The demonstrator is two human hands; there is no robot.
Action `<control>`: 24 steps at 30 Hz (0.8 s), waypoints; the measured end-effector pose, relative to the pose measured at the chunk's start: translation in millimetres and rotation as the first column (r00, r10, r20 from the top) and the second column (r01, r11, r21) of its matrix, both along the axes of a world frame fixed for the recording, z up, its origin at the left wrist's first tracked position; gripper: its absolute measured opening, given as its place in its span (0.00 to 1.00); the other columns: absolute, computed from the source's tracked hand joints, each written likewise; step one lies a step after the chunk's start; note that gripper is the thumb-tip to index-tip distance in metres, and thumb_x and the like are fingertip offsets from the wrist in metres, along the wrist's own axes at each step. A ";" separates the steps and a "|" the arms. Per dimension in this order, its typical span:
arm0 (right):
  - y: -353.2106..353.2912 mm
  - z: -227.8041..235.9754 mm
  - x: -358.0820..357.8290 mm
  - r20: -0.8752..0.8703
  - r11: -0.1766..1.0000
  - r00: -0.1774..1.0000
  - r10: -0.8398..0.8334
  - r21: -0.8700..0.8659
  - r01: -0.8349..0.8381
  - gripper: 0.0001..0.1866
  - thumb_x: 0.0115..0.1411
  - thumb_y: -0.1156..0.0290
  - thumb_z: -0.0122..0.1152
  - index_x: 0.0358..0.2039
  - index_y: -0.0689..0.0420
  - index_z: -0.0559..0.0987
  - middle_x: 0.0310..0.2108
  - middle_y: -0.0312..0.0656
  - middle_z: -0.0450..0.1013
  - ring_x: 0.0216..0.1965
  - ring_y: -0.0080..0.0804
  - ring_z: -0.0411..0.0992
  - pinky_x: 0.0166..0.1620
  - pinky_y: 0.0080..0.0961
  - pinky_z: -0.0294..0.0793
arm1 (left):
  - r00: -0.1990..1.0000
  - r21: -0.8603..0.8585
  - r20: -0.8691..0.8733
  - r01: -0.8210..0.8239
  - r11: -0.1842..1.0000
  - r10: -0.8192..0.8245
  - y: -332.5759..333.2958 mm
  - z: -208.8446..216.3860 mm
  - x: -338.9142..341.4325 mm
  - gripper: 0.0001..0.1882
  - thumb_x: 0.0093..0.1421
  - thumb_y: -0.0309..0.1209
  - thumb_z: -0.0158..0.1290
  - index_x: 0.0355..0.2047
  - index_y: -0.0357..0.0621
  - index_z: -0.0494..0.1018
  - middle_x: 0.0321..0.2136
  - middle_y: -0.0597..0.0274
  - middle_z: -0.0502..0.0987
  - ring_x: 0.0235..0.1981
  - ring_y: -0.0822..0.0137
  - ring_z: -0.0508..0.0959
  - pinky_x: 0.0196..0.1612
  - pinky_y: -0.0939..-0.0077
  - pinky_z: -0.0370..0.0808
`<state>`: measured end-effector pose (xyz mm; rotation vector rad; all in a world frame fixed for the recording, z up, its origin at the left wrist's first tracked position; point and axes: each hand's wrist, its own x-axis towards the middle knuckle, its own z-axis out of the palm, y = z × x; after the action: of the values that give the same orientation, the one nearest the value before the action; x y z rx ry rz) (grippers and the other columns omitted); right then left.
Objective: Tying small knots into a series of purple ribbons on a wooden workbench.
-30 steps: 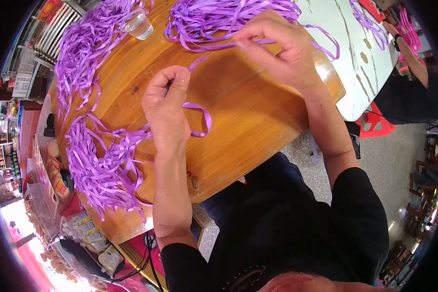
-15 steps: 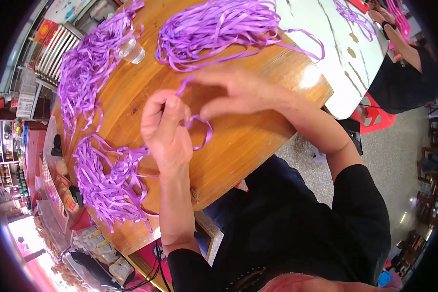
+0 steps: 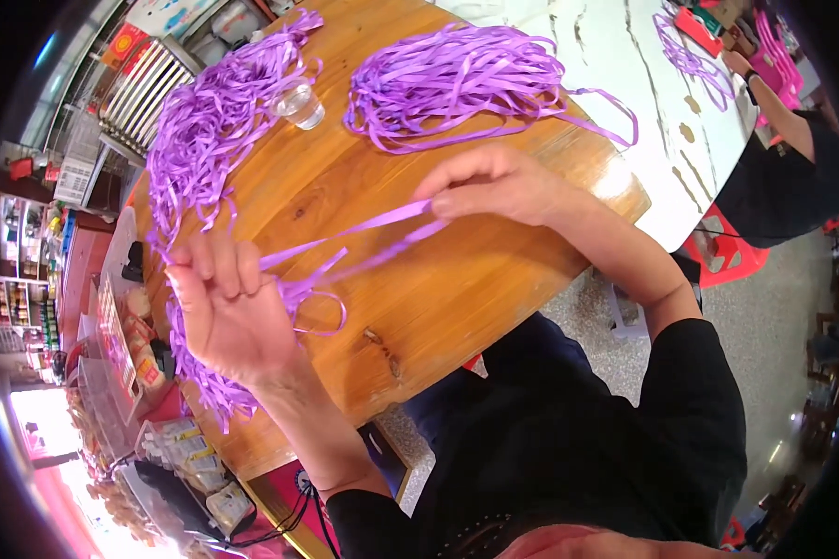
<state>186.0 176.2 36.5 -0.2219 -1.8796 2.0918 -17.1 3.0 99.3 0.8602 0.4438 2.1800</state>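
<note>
A purple ribbon stretches across the wooden table between my two hands. My right hand pinches it between thumb and fingers, and a second length hangs from the same grip, blurred. At the other end, my left hand has its fingers curled on the ribbon, which passes behind them and shows again by the thumb tip. Under and behind that hand lies a loose ribbon pile, partly hidden. A larger tangled pile spreads at the far left. Beyond my right hand rests a long looped ribbon bundle.
A clear plastic cup stands beside the far-left pile on the wooden table. A white marbled table adjoins at the far right. Another person's arm is there, near more purple ribbon and a red stool.
My hands, close together before, have moved apart: the left one leftward, the right one to the right. The ribbon between them is now drawn out. The view has shifted slightly.
</note>
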 end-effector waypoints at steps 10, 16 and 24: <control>20.4 24.6 27.6 -0.195 0.984 0.969 -0.152 0.060 0.166 0.10 0.55 0.79 0.56 0.38 0.65 0.77 0.34 0.39 0.74 0.32 0.21 0.71 0.37 0.17 0.71 | 0.996 0.112 0.088 -0.022 0.994 0.012 -39.4 22.6 -6.8 0.06 0.62 0.29 0.46 0.34 0.39 0.68 0.23 0.68 0.54 0.20 0.75 0.53 0.25 0.79 0.51; 1.8 27.4 3.9 -0.093 0.493 0.988 -0.122 0.859 0.142 0.07 0.52 0.78 0.60 0.33 0.63 0.78 0.32 0.38 0.73 0.35 0.23 0.68 0.38 0.21 0.66 | 0.996 0.167 0.084 -0.048 0.985 0.034 -56.3 44.3 -15.1 0.05 0.61 0.29 0.46 0.34 0.40 0.68 0.23 0.69 0.55 0.21 0.74 0.53 0.26 0.78 0.52; 2.8 42.6 -4.2 -0.104 0.842 0.992 -0.070 0.528 0.114 0.05 0.54 0.81 0.56 0.33 0.63 0.75 0.36 0.41 0.71 0.40 0.27 0.68 0.43 0.20 0.65 | 0.986 0.247 0.099 -0.157 0.956 0.136 -110.3 68.4 -30.4 0.03 0.59 0.26 0.47 0.31 0.40 0.65 0.22 0.69 0.55 0.20 0.74 0.54 0.26 0.78 0.51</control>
<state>181.8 179.0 79.1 -0.0885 -2.2586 1.4119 -47.5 -107.3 167.7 0.8938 0.1947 2.4368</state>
